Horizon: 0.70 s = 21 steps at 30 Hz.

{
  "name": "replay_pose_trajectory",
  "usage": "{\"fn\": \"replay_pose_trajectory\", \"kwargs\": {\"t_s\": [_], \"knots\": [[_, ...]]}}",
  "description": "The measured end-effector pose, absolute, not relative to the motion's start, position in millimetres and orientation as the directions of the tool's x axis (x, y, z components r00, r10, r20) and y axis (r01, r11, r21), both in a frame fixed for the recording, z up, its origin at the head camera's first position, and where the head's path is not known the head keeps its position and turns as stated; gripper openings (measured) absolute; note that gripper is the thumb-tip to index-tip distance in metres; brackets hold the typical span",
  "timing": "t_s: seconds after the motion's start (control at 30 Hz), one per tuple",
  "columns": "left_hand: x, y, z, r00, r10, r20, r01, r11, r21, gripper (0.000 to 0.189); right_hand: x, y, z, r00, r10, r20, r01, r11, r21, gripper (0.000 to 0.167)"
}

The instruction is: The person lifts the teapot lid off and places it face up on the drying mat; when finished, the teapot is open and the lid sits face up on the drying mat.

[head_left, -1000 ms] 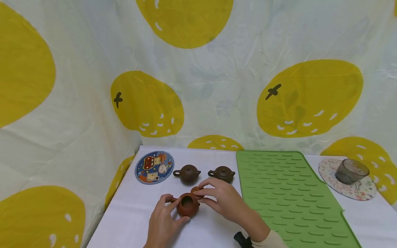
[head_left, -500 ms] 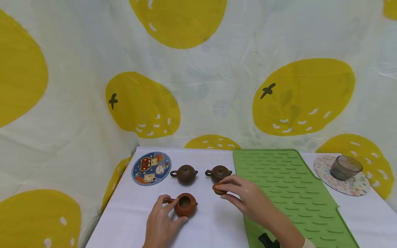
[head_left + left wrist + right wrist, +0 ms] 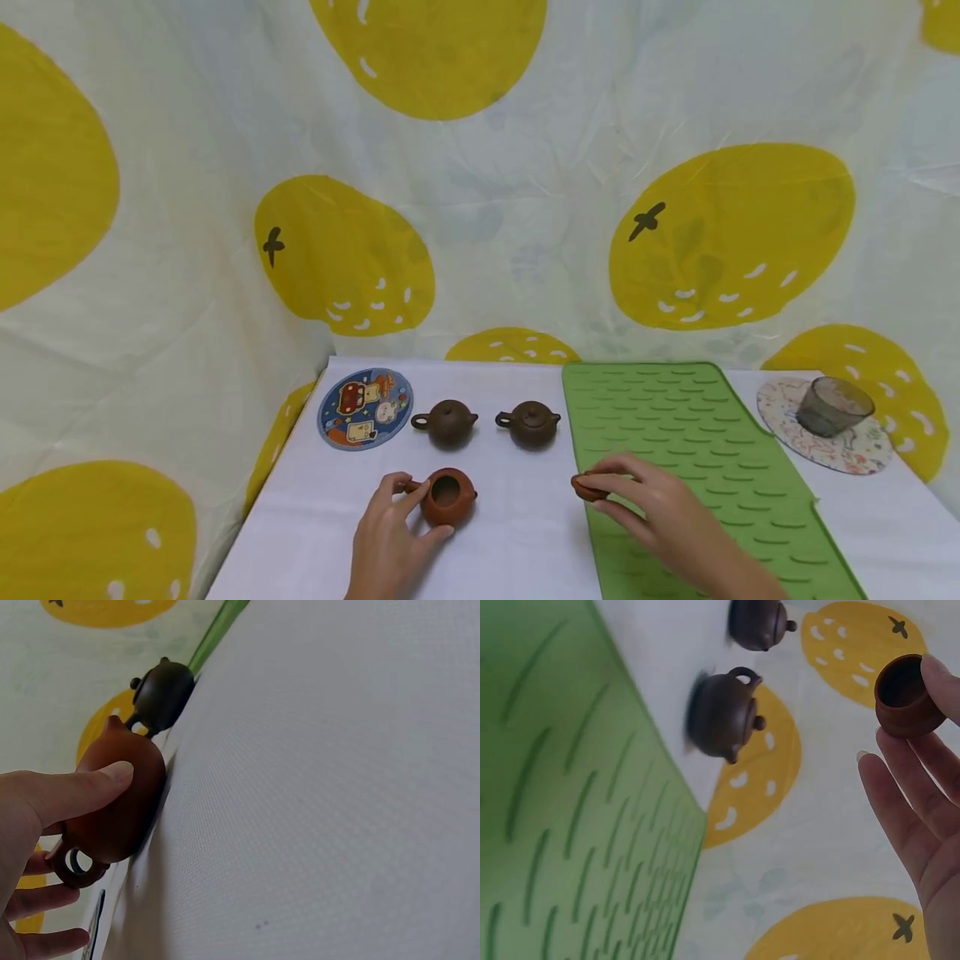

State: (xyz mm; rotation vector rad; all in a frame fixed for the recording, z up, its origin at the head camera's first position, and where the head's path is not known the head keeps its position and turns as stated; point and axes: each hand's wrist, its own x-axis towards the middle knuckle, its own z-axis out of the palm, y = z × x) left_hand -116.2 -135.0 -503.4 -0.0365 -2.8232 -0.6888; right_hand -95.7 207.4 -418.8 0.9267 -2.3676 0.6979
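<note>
A reddish-brown clay teapot stands on the white-covered table with its round mouth uncovered. My left hand holds it, the thumb against its body and the fingers by the looped handle. Off to the right, my right hand pinches the matching teapot lid above the near-left edge of the green mat. In the right wrist view the lid is turned so that its hollow underside shows.
Two dark brown teapots, one at left and one at right, stand behind with lids on. A blue cartoon coaster lies back left. The green ridged mat covers the right-centre. Beyond it, a smoky glass sits on a floral coaster.
My right hand has lifted the lid away from the reddish teapot and carried it right, over the green mat's edge. The left hand stays on the teapot.
</note>
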Motion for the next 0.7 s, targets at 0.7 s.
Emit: {"fn": "replay_pose_trajectory", "kwargs": {"t_s": [0.7], "knots": [[-117.7, -135.5, -505.9, -0.972, -0.035, 0.230, 0.072, 0.895, 0.441, 0.067, -80.7, 250.2, -470.1, -0.803, -0.486, 0.345, -0.588, 0.744, -0.318, 0.024]]}}
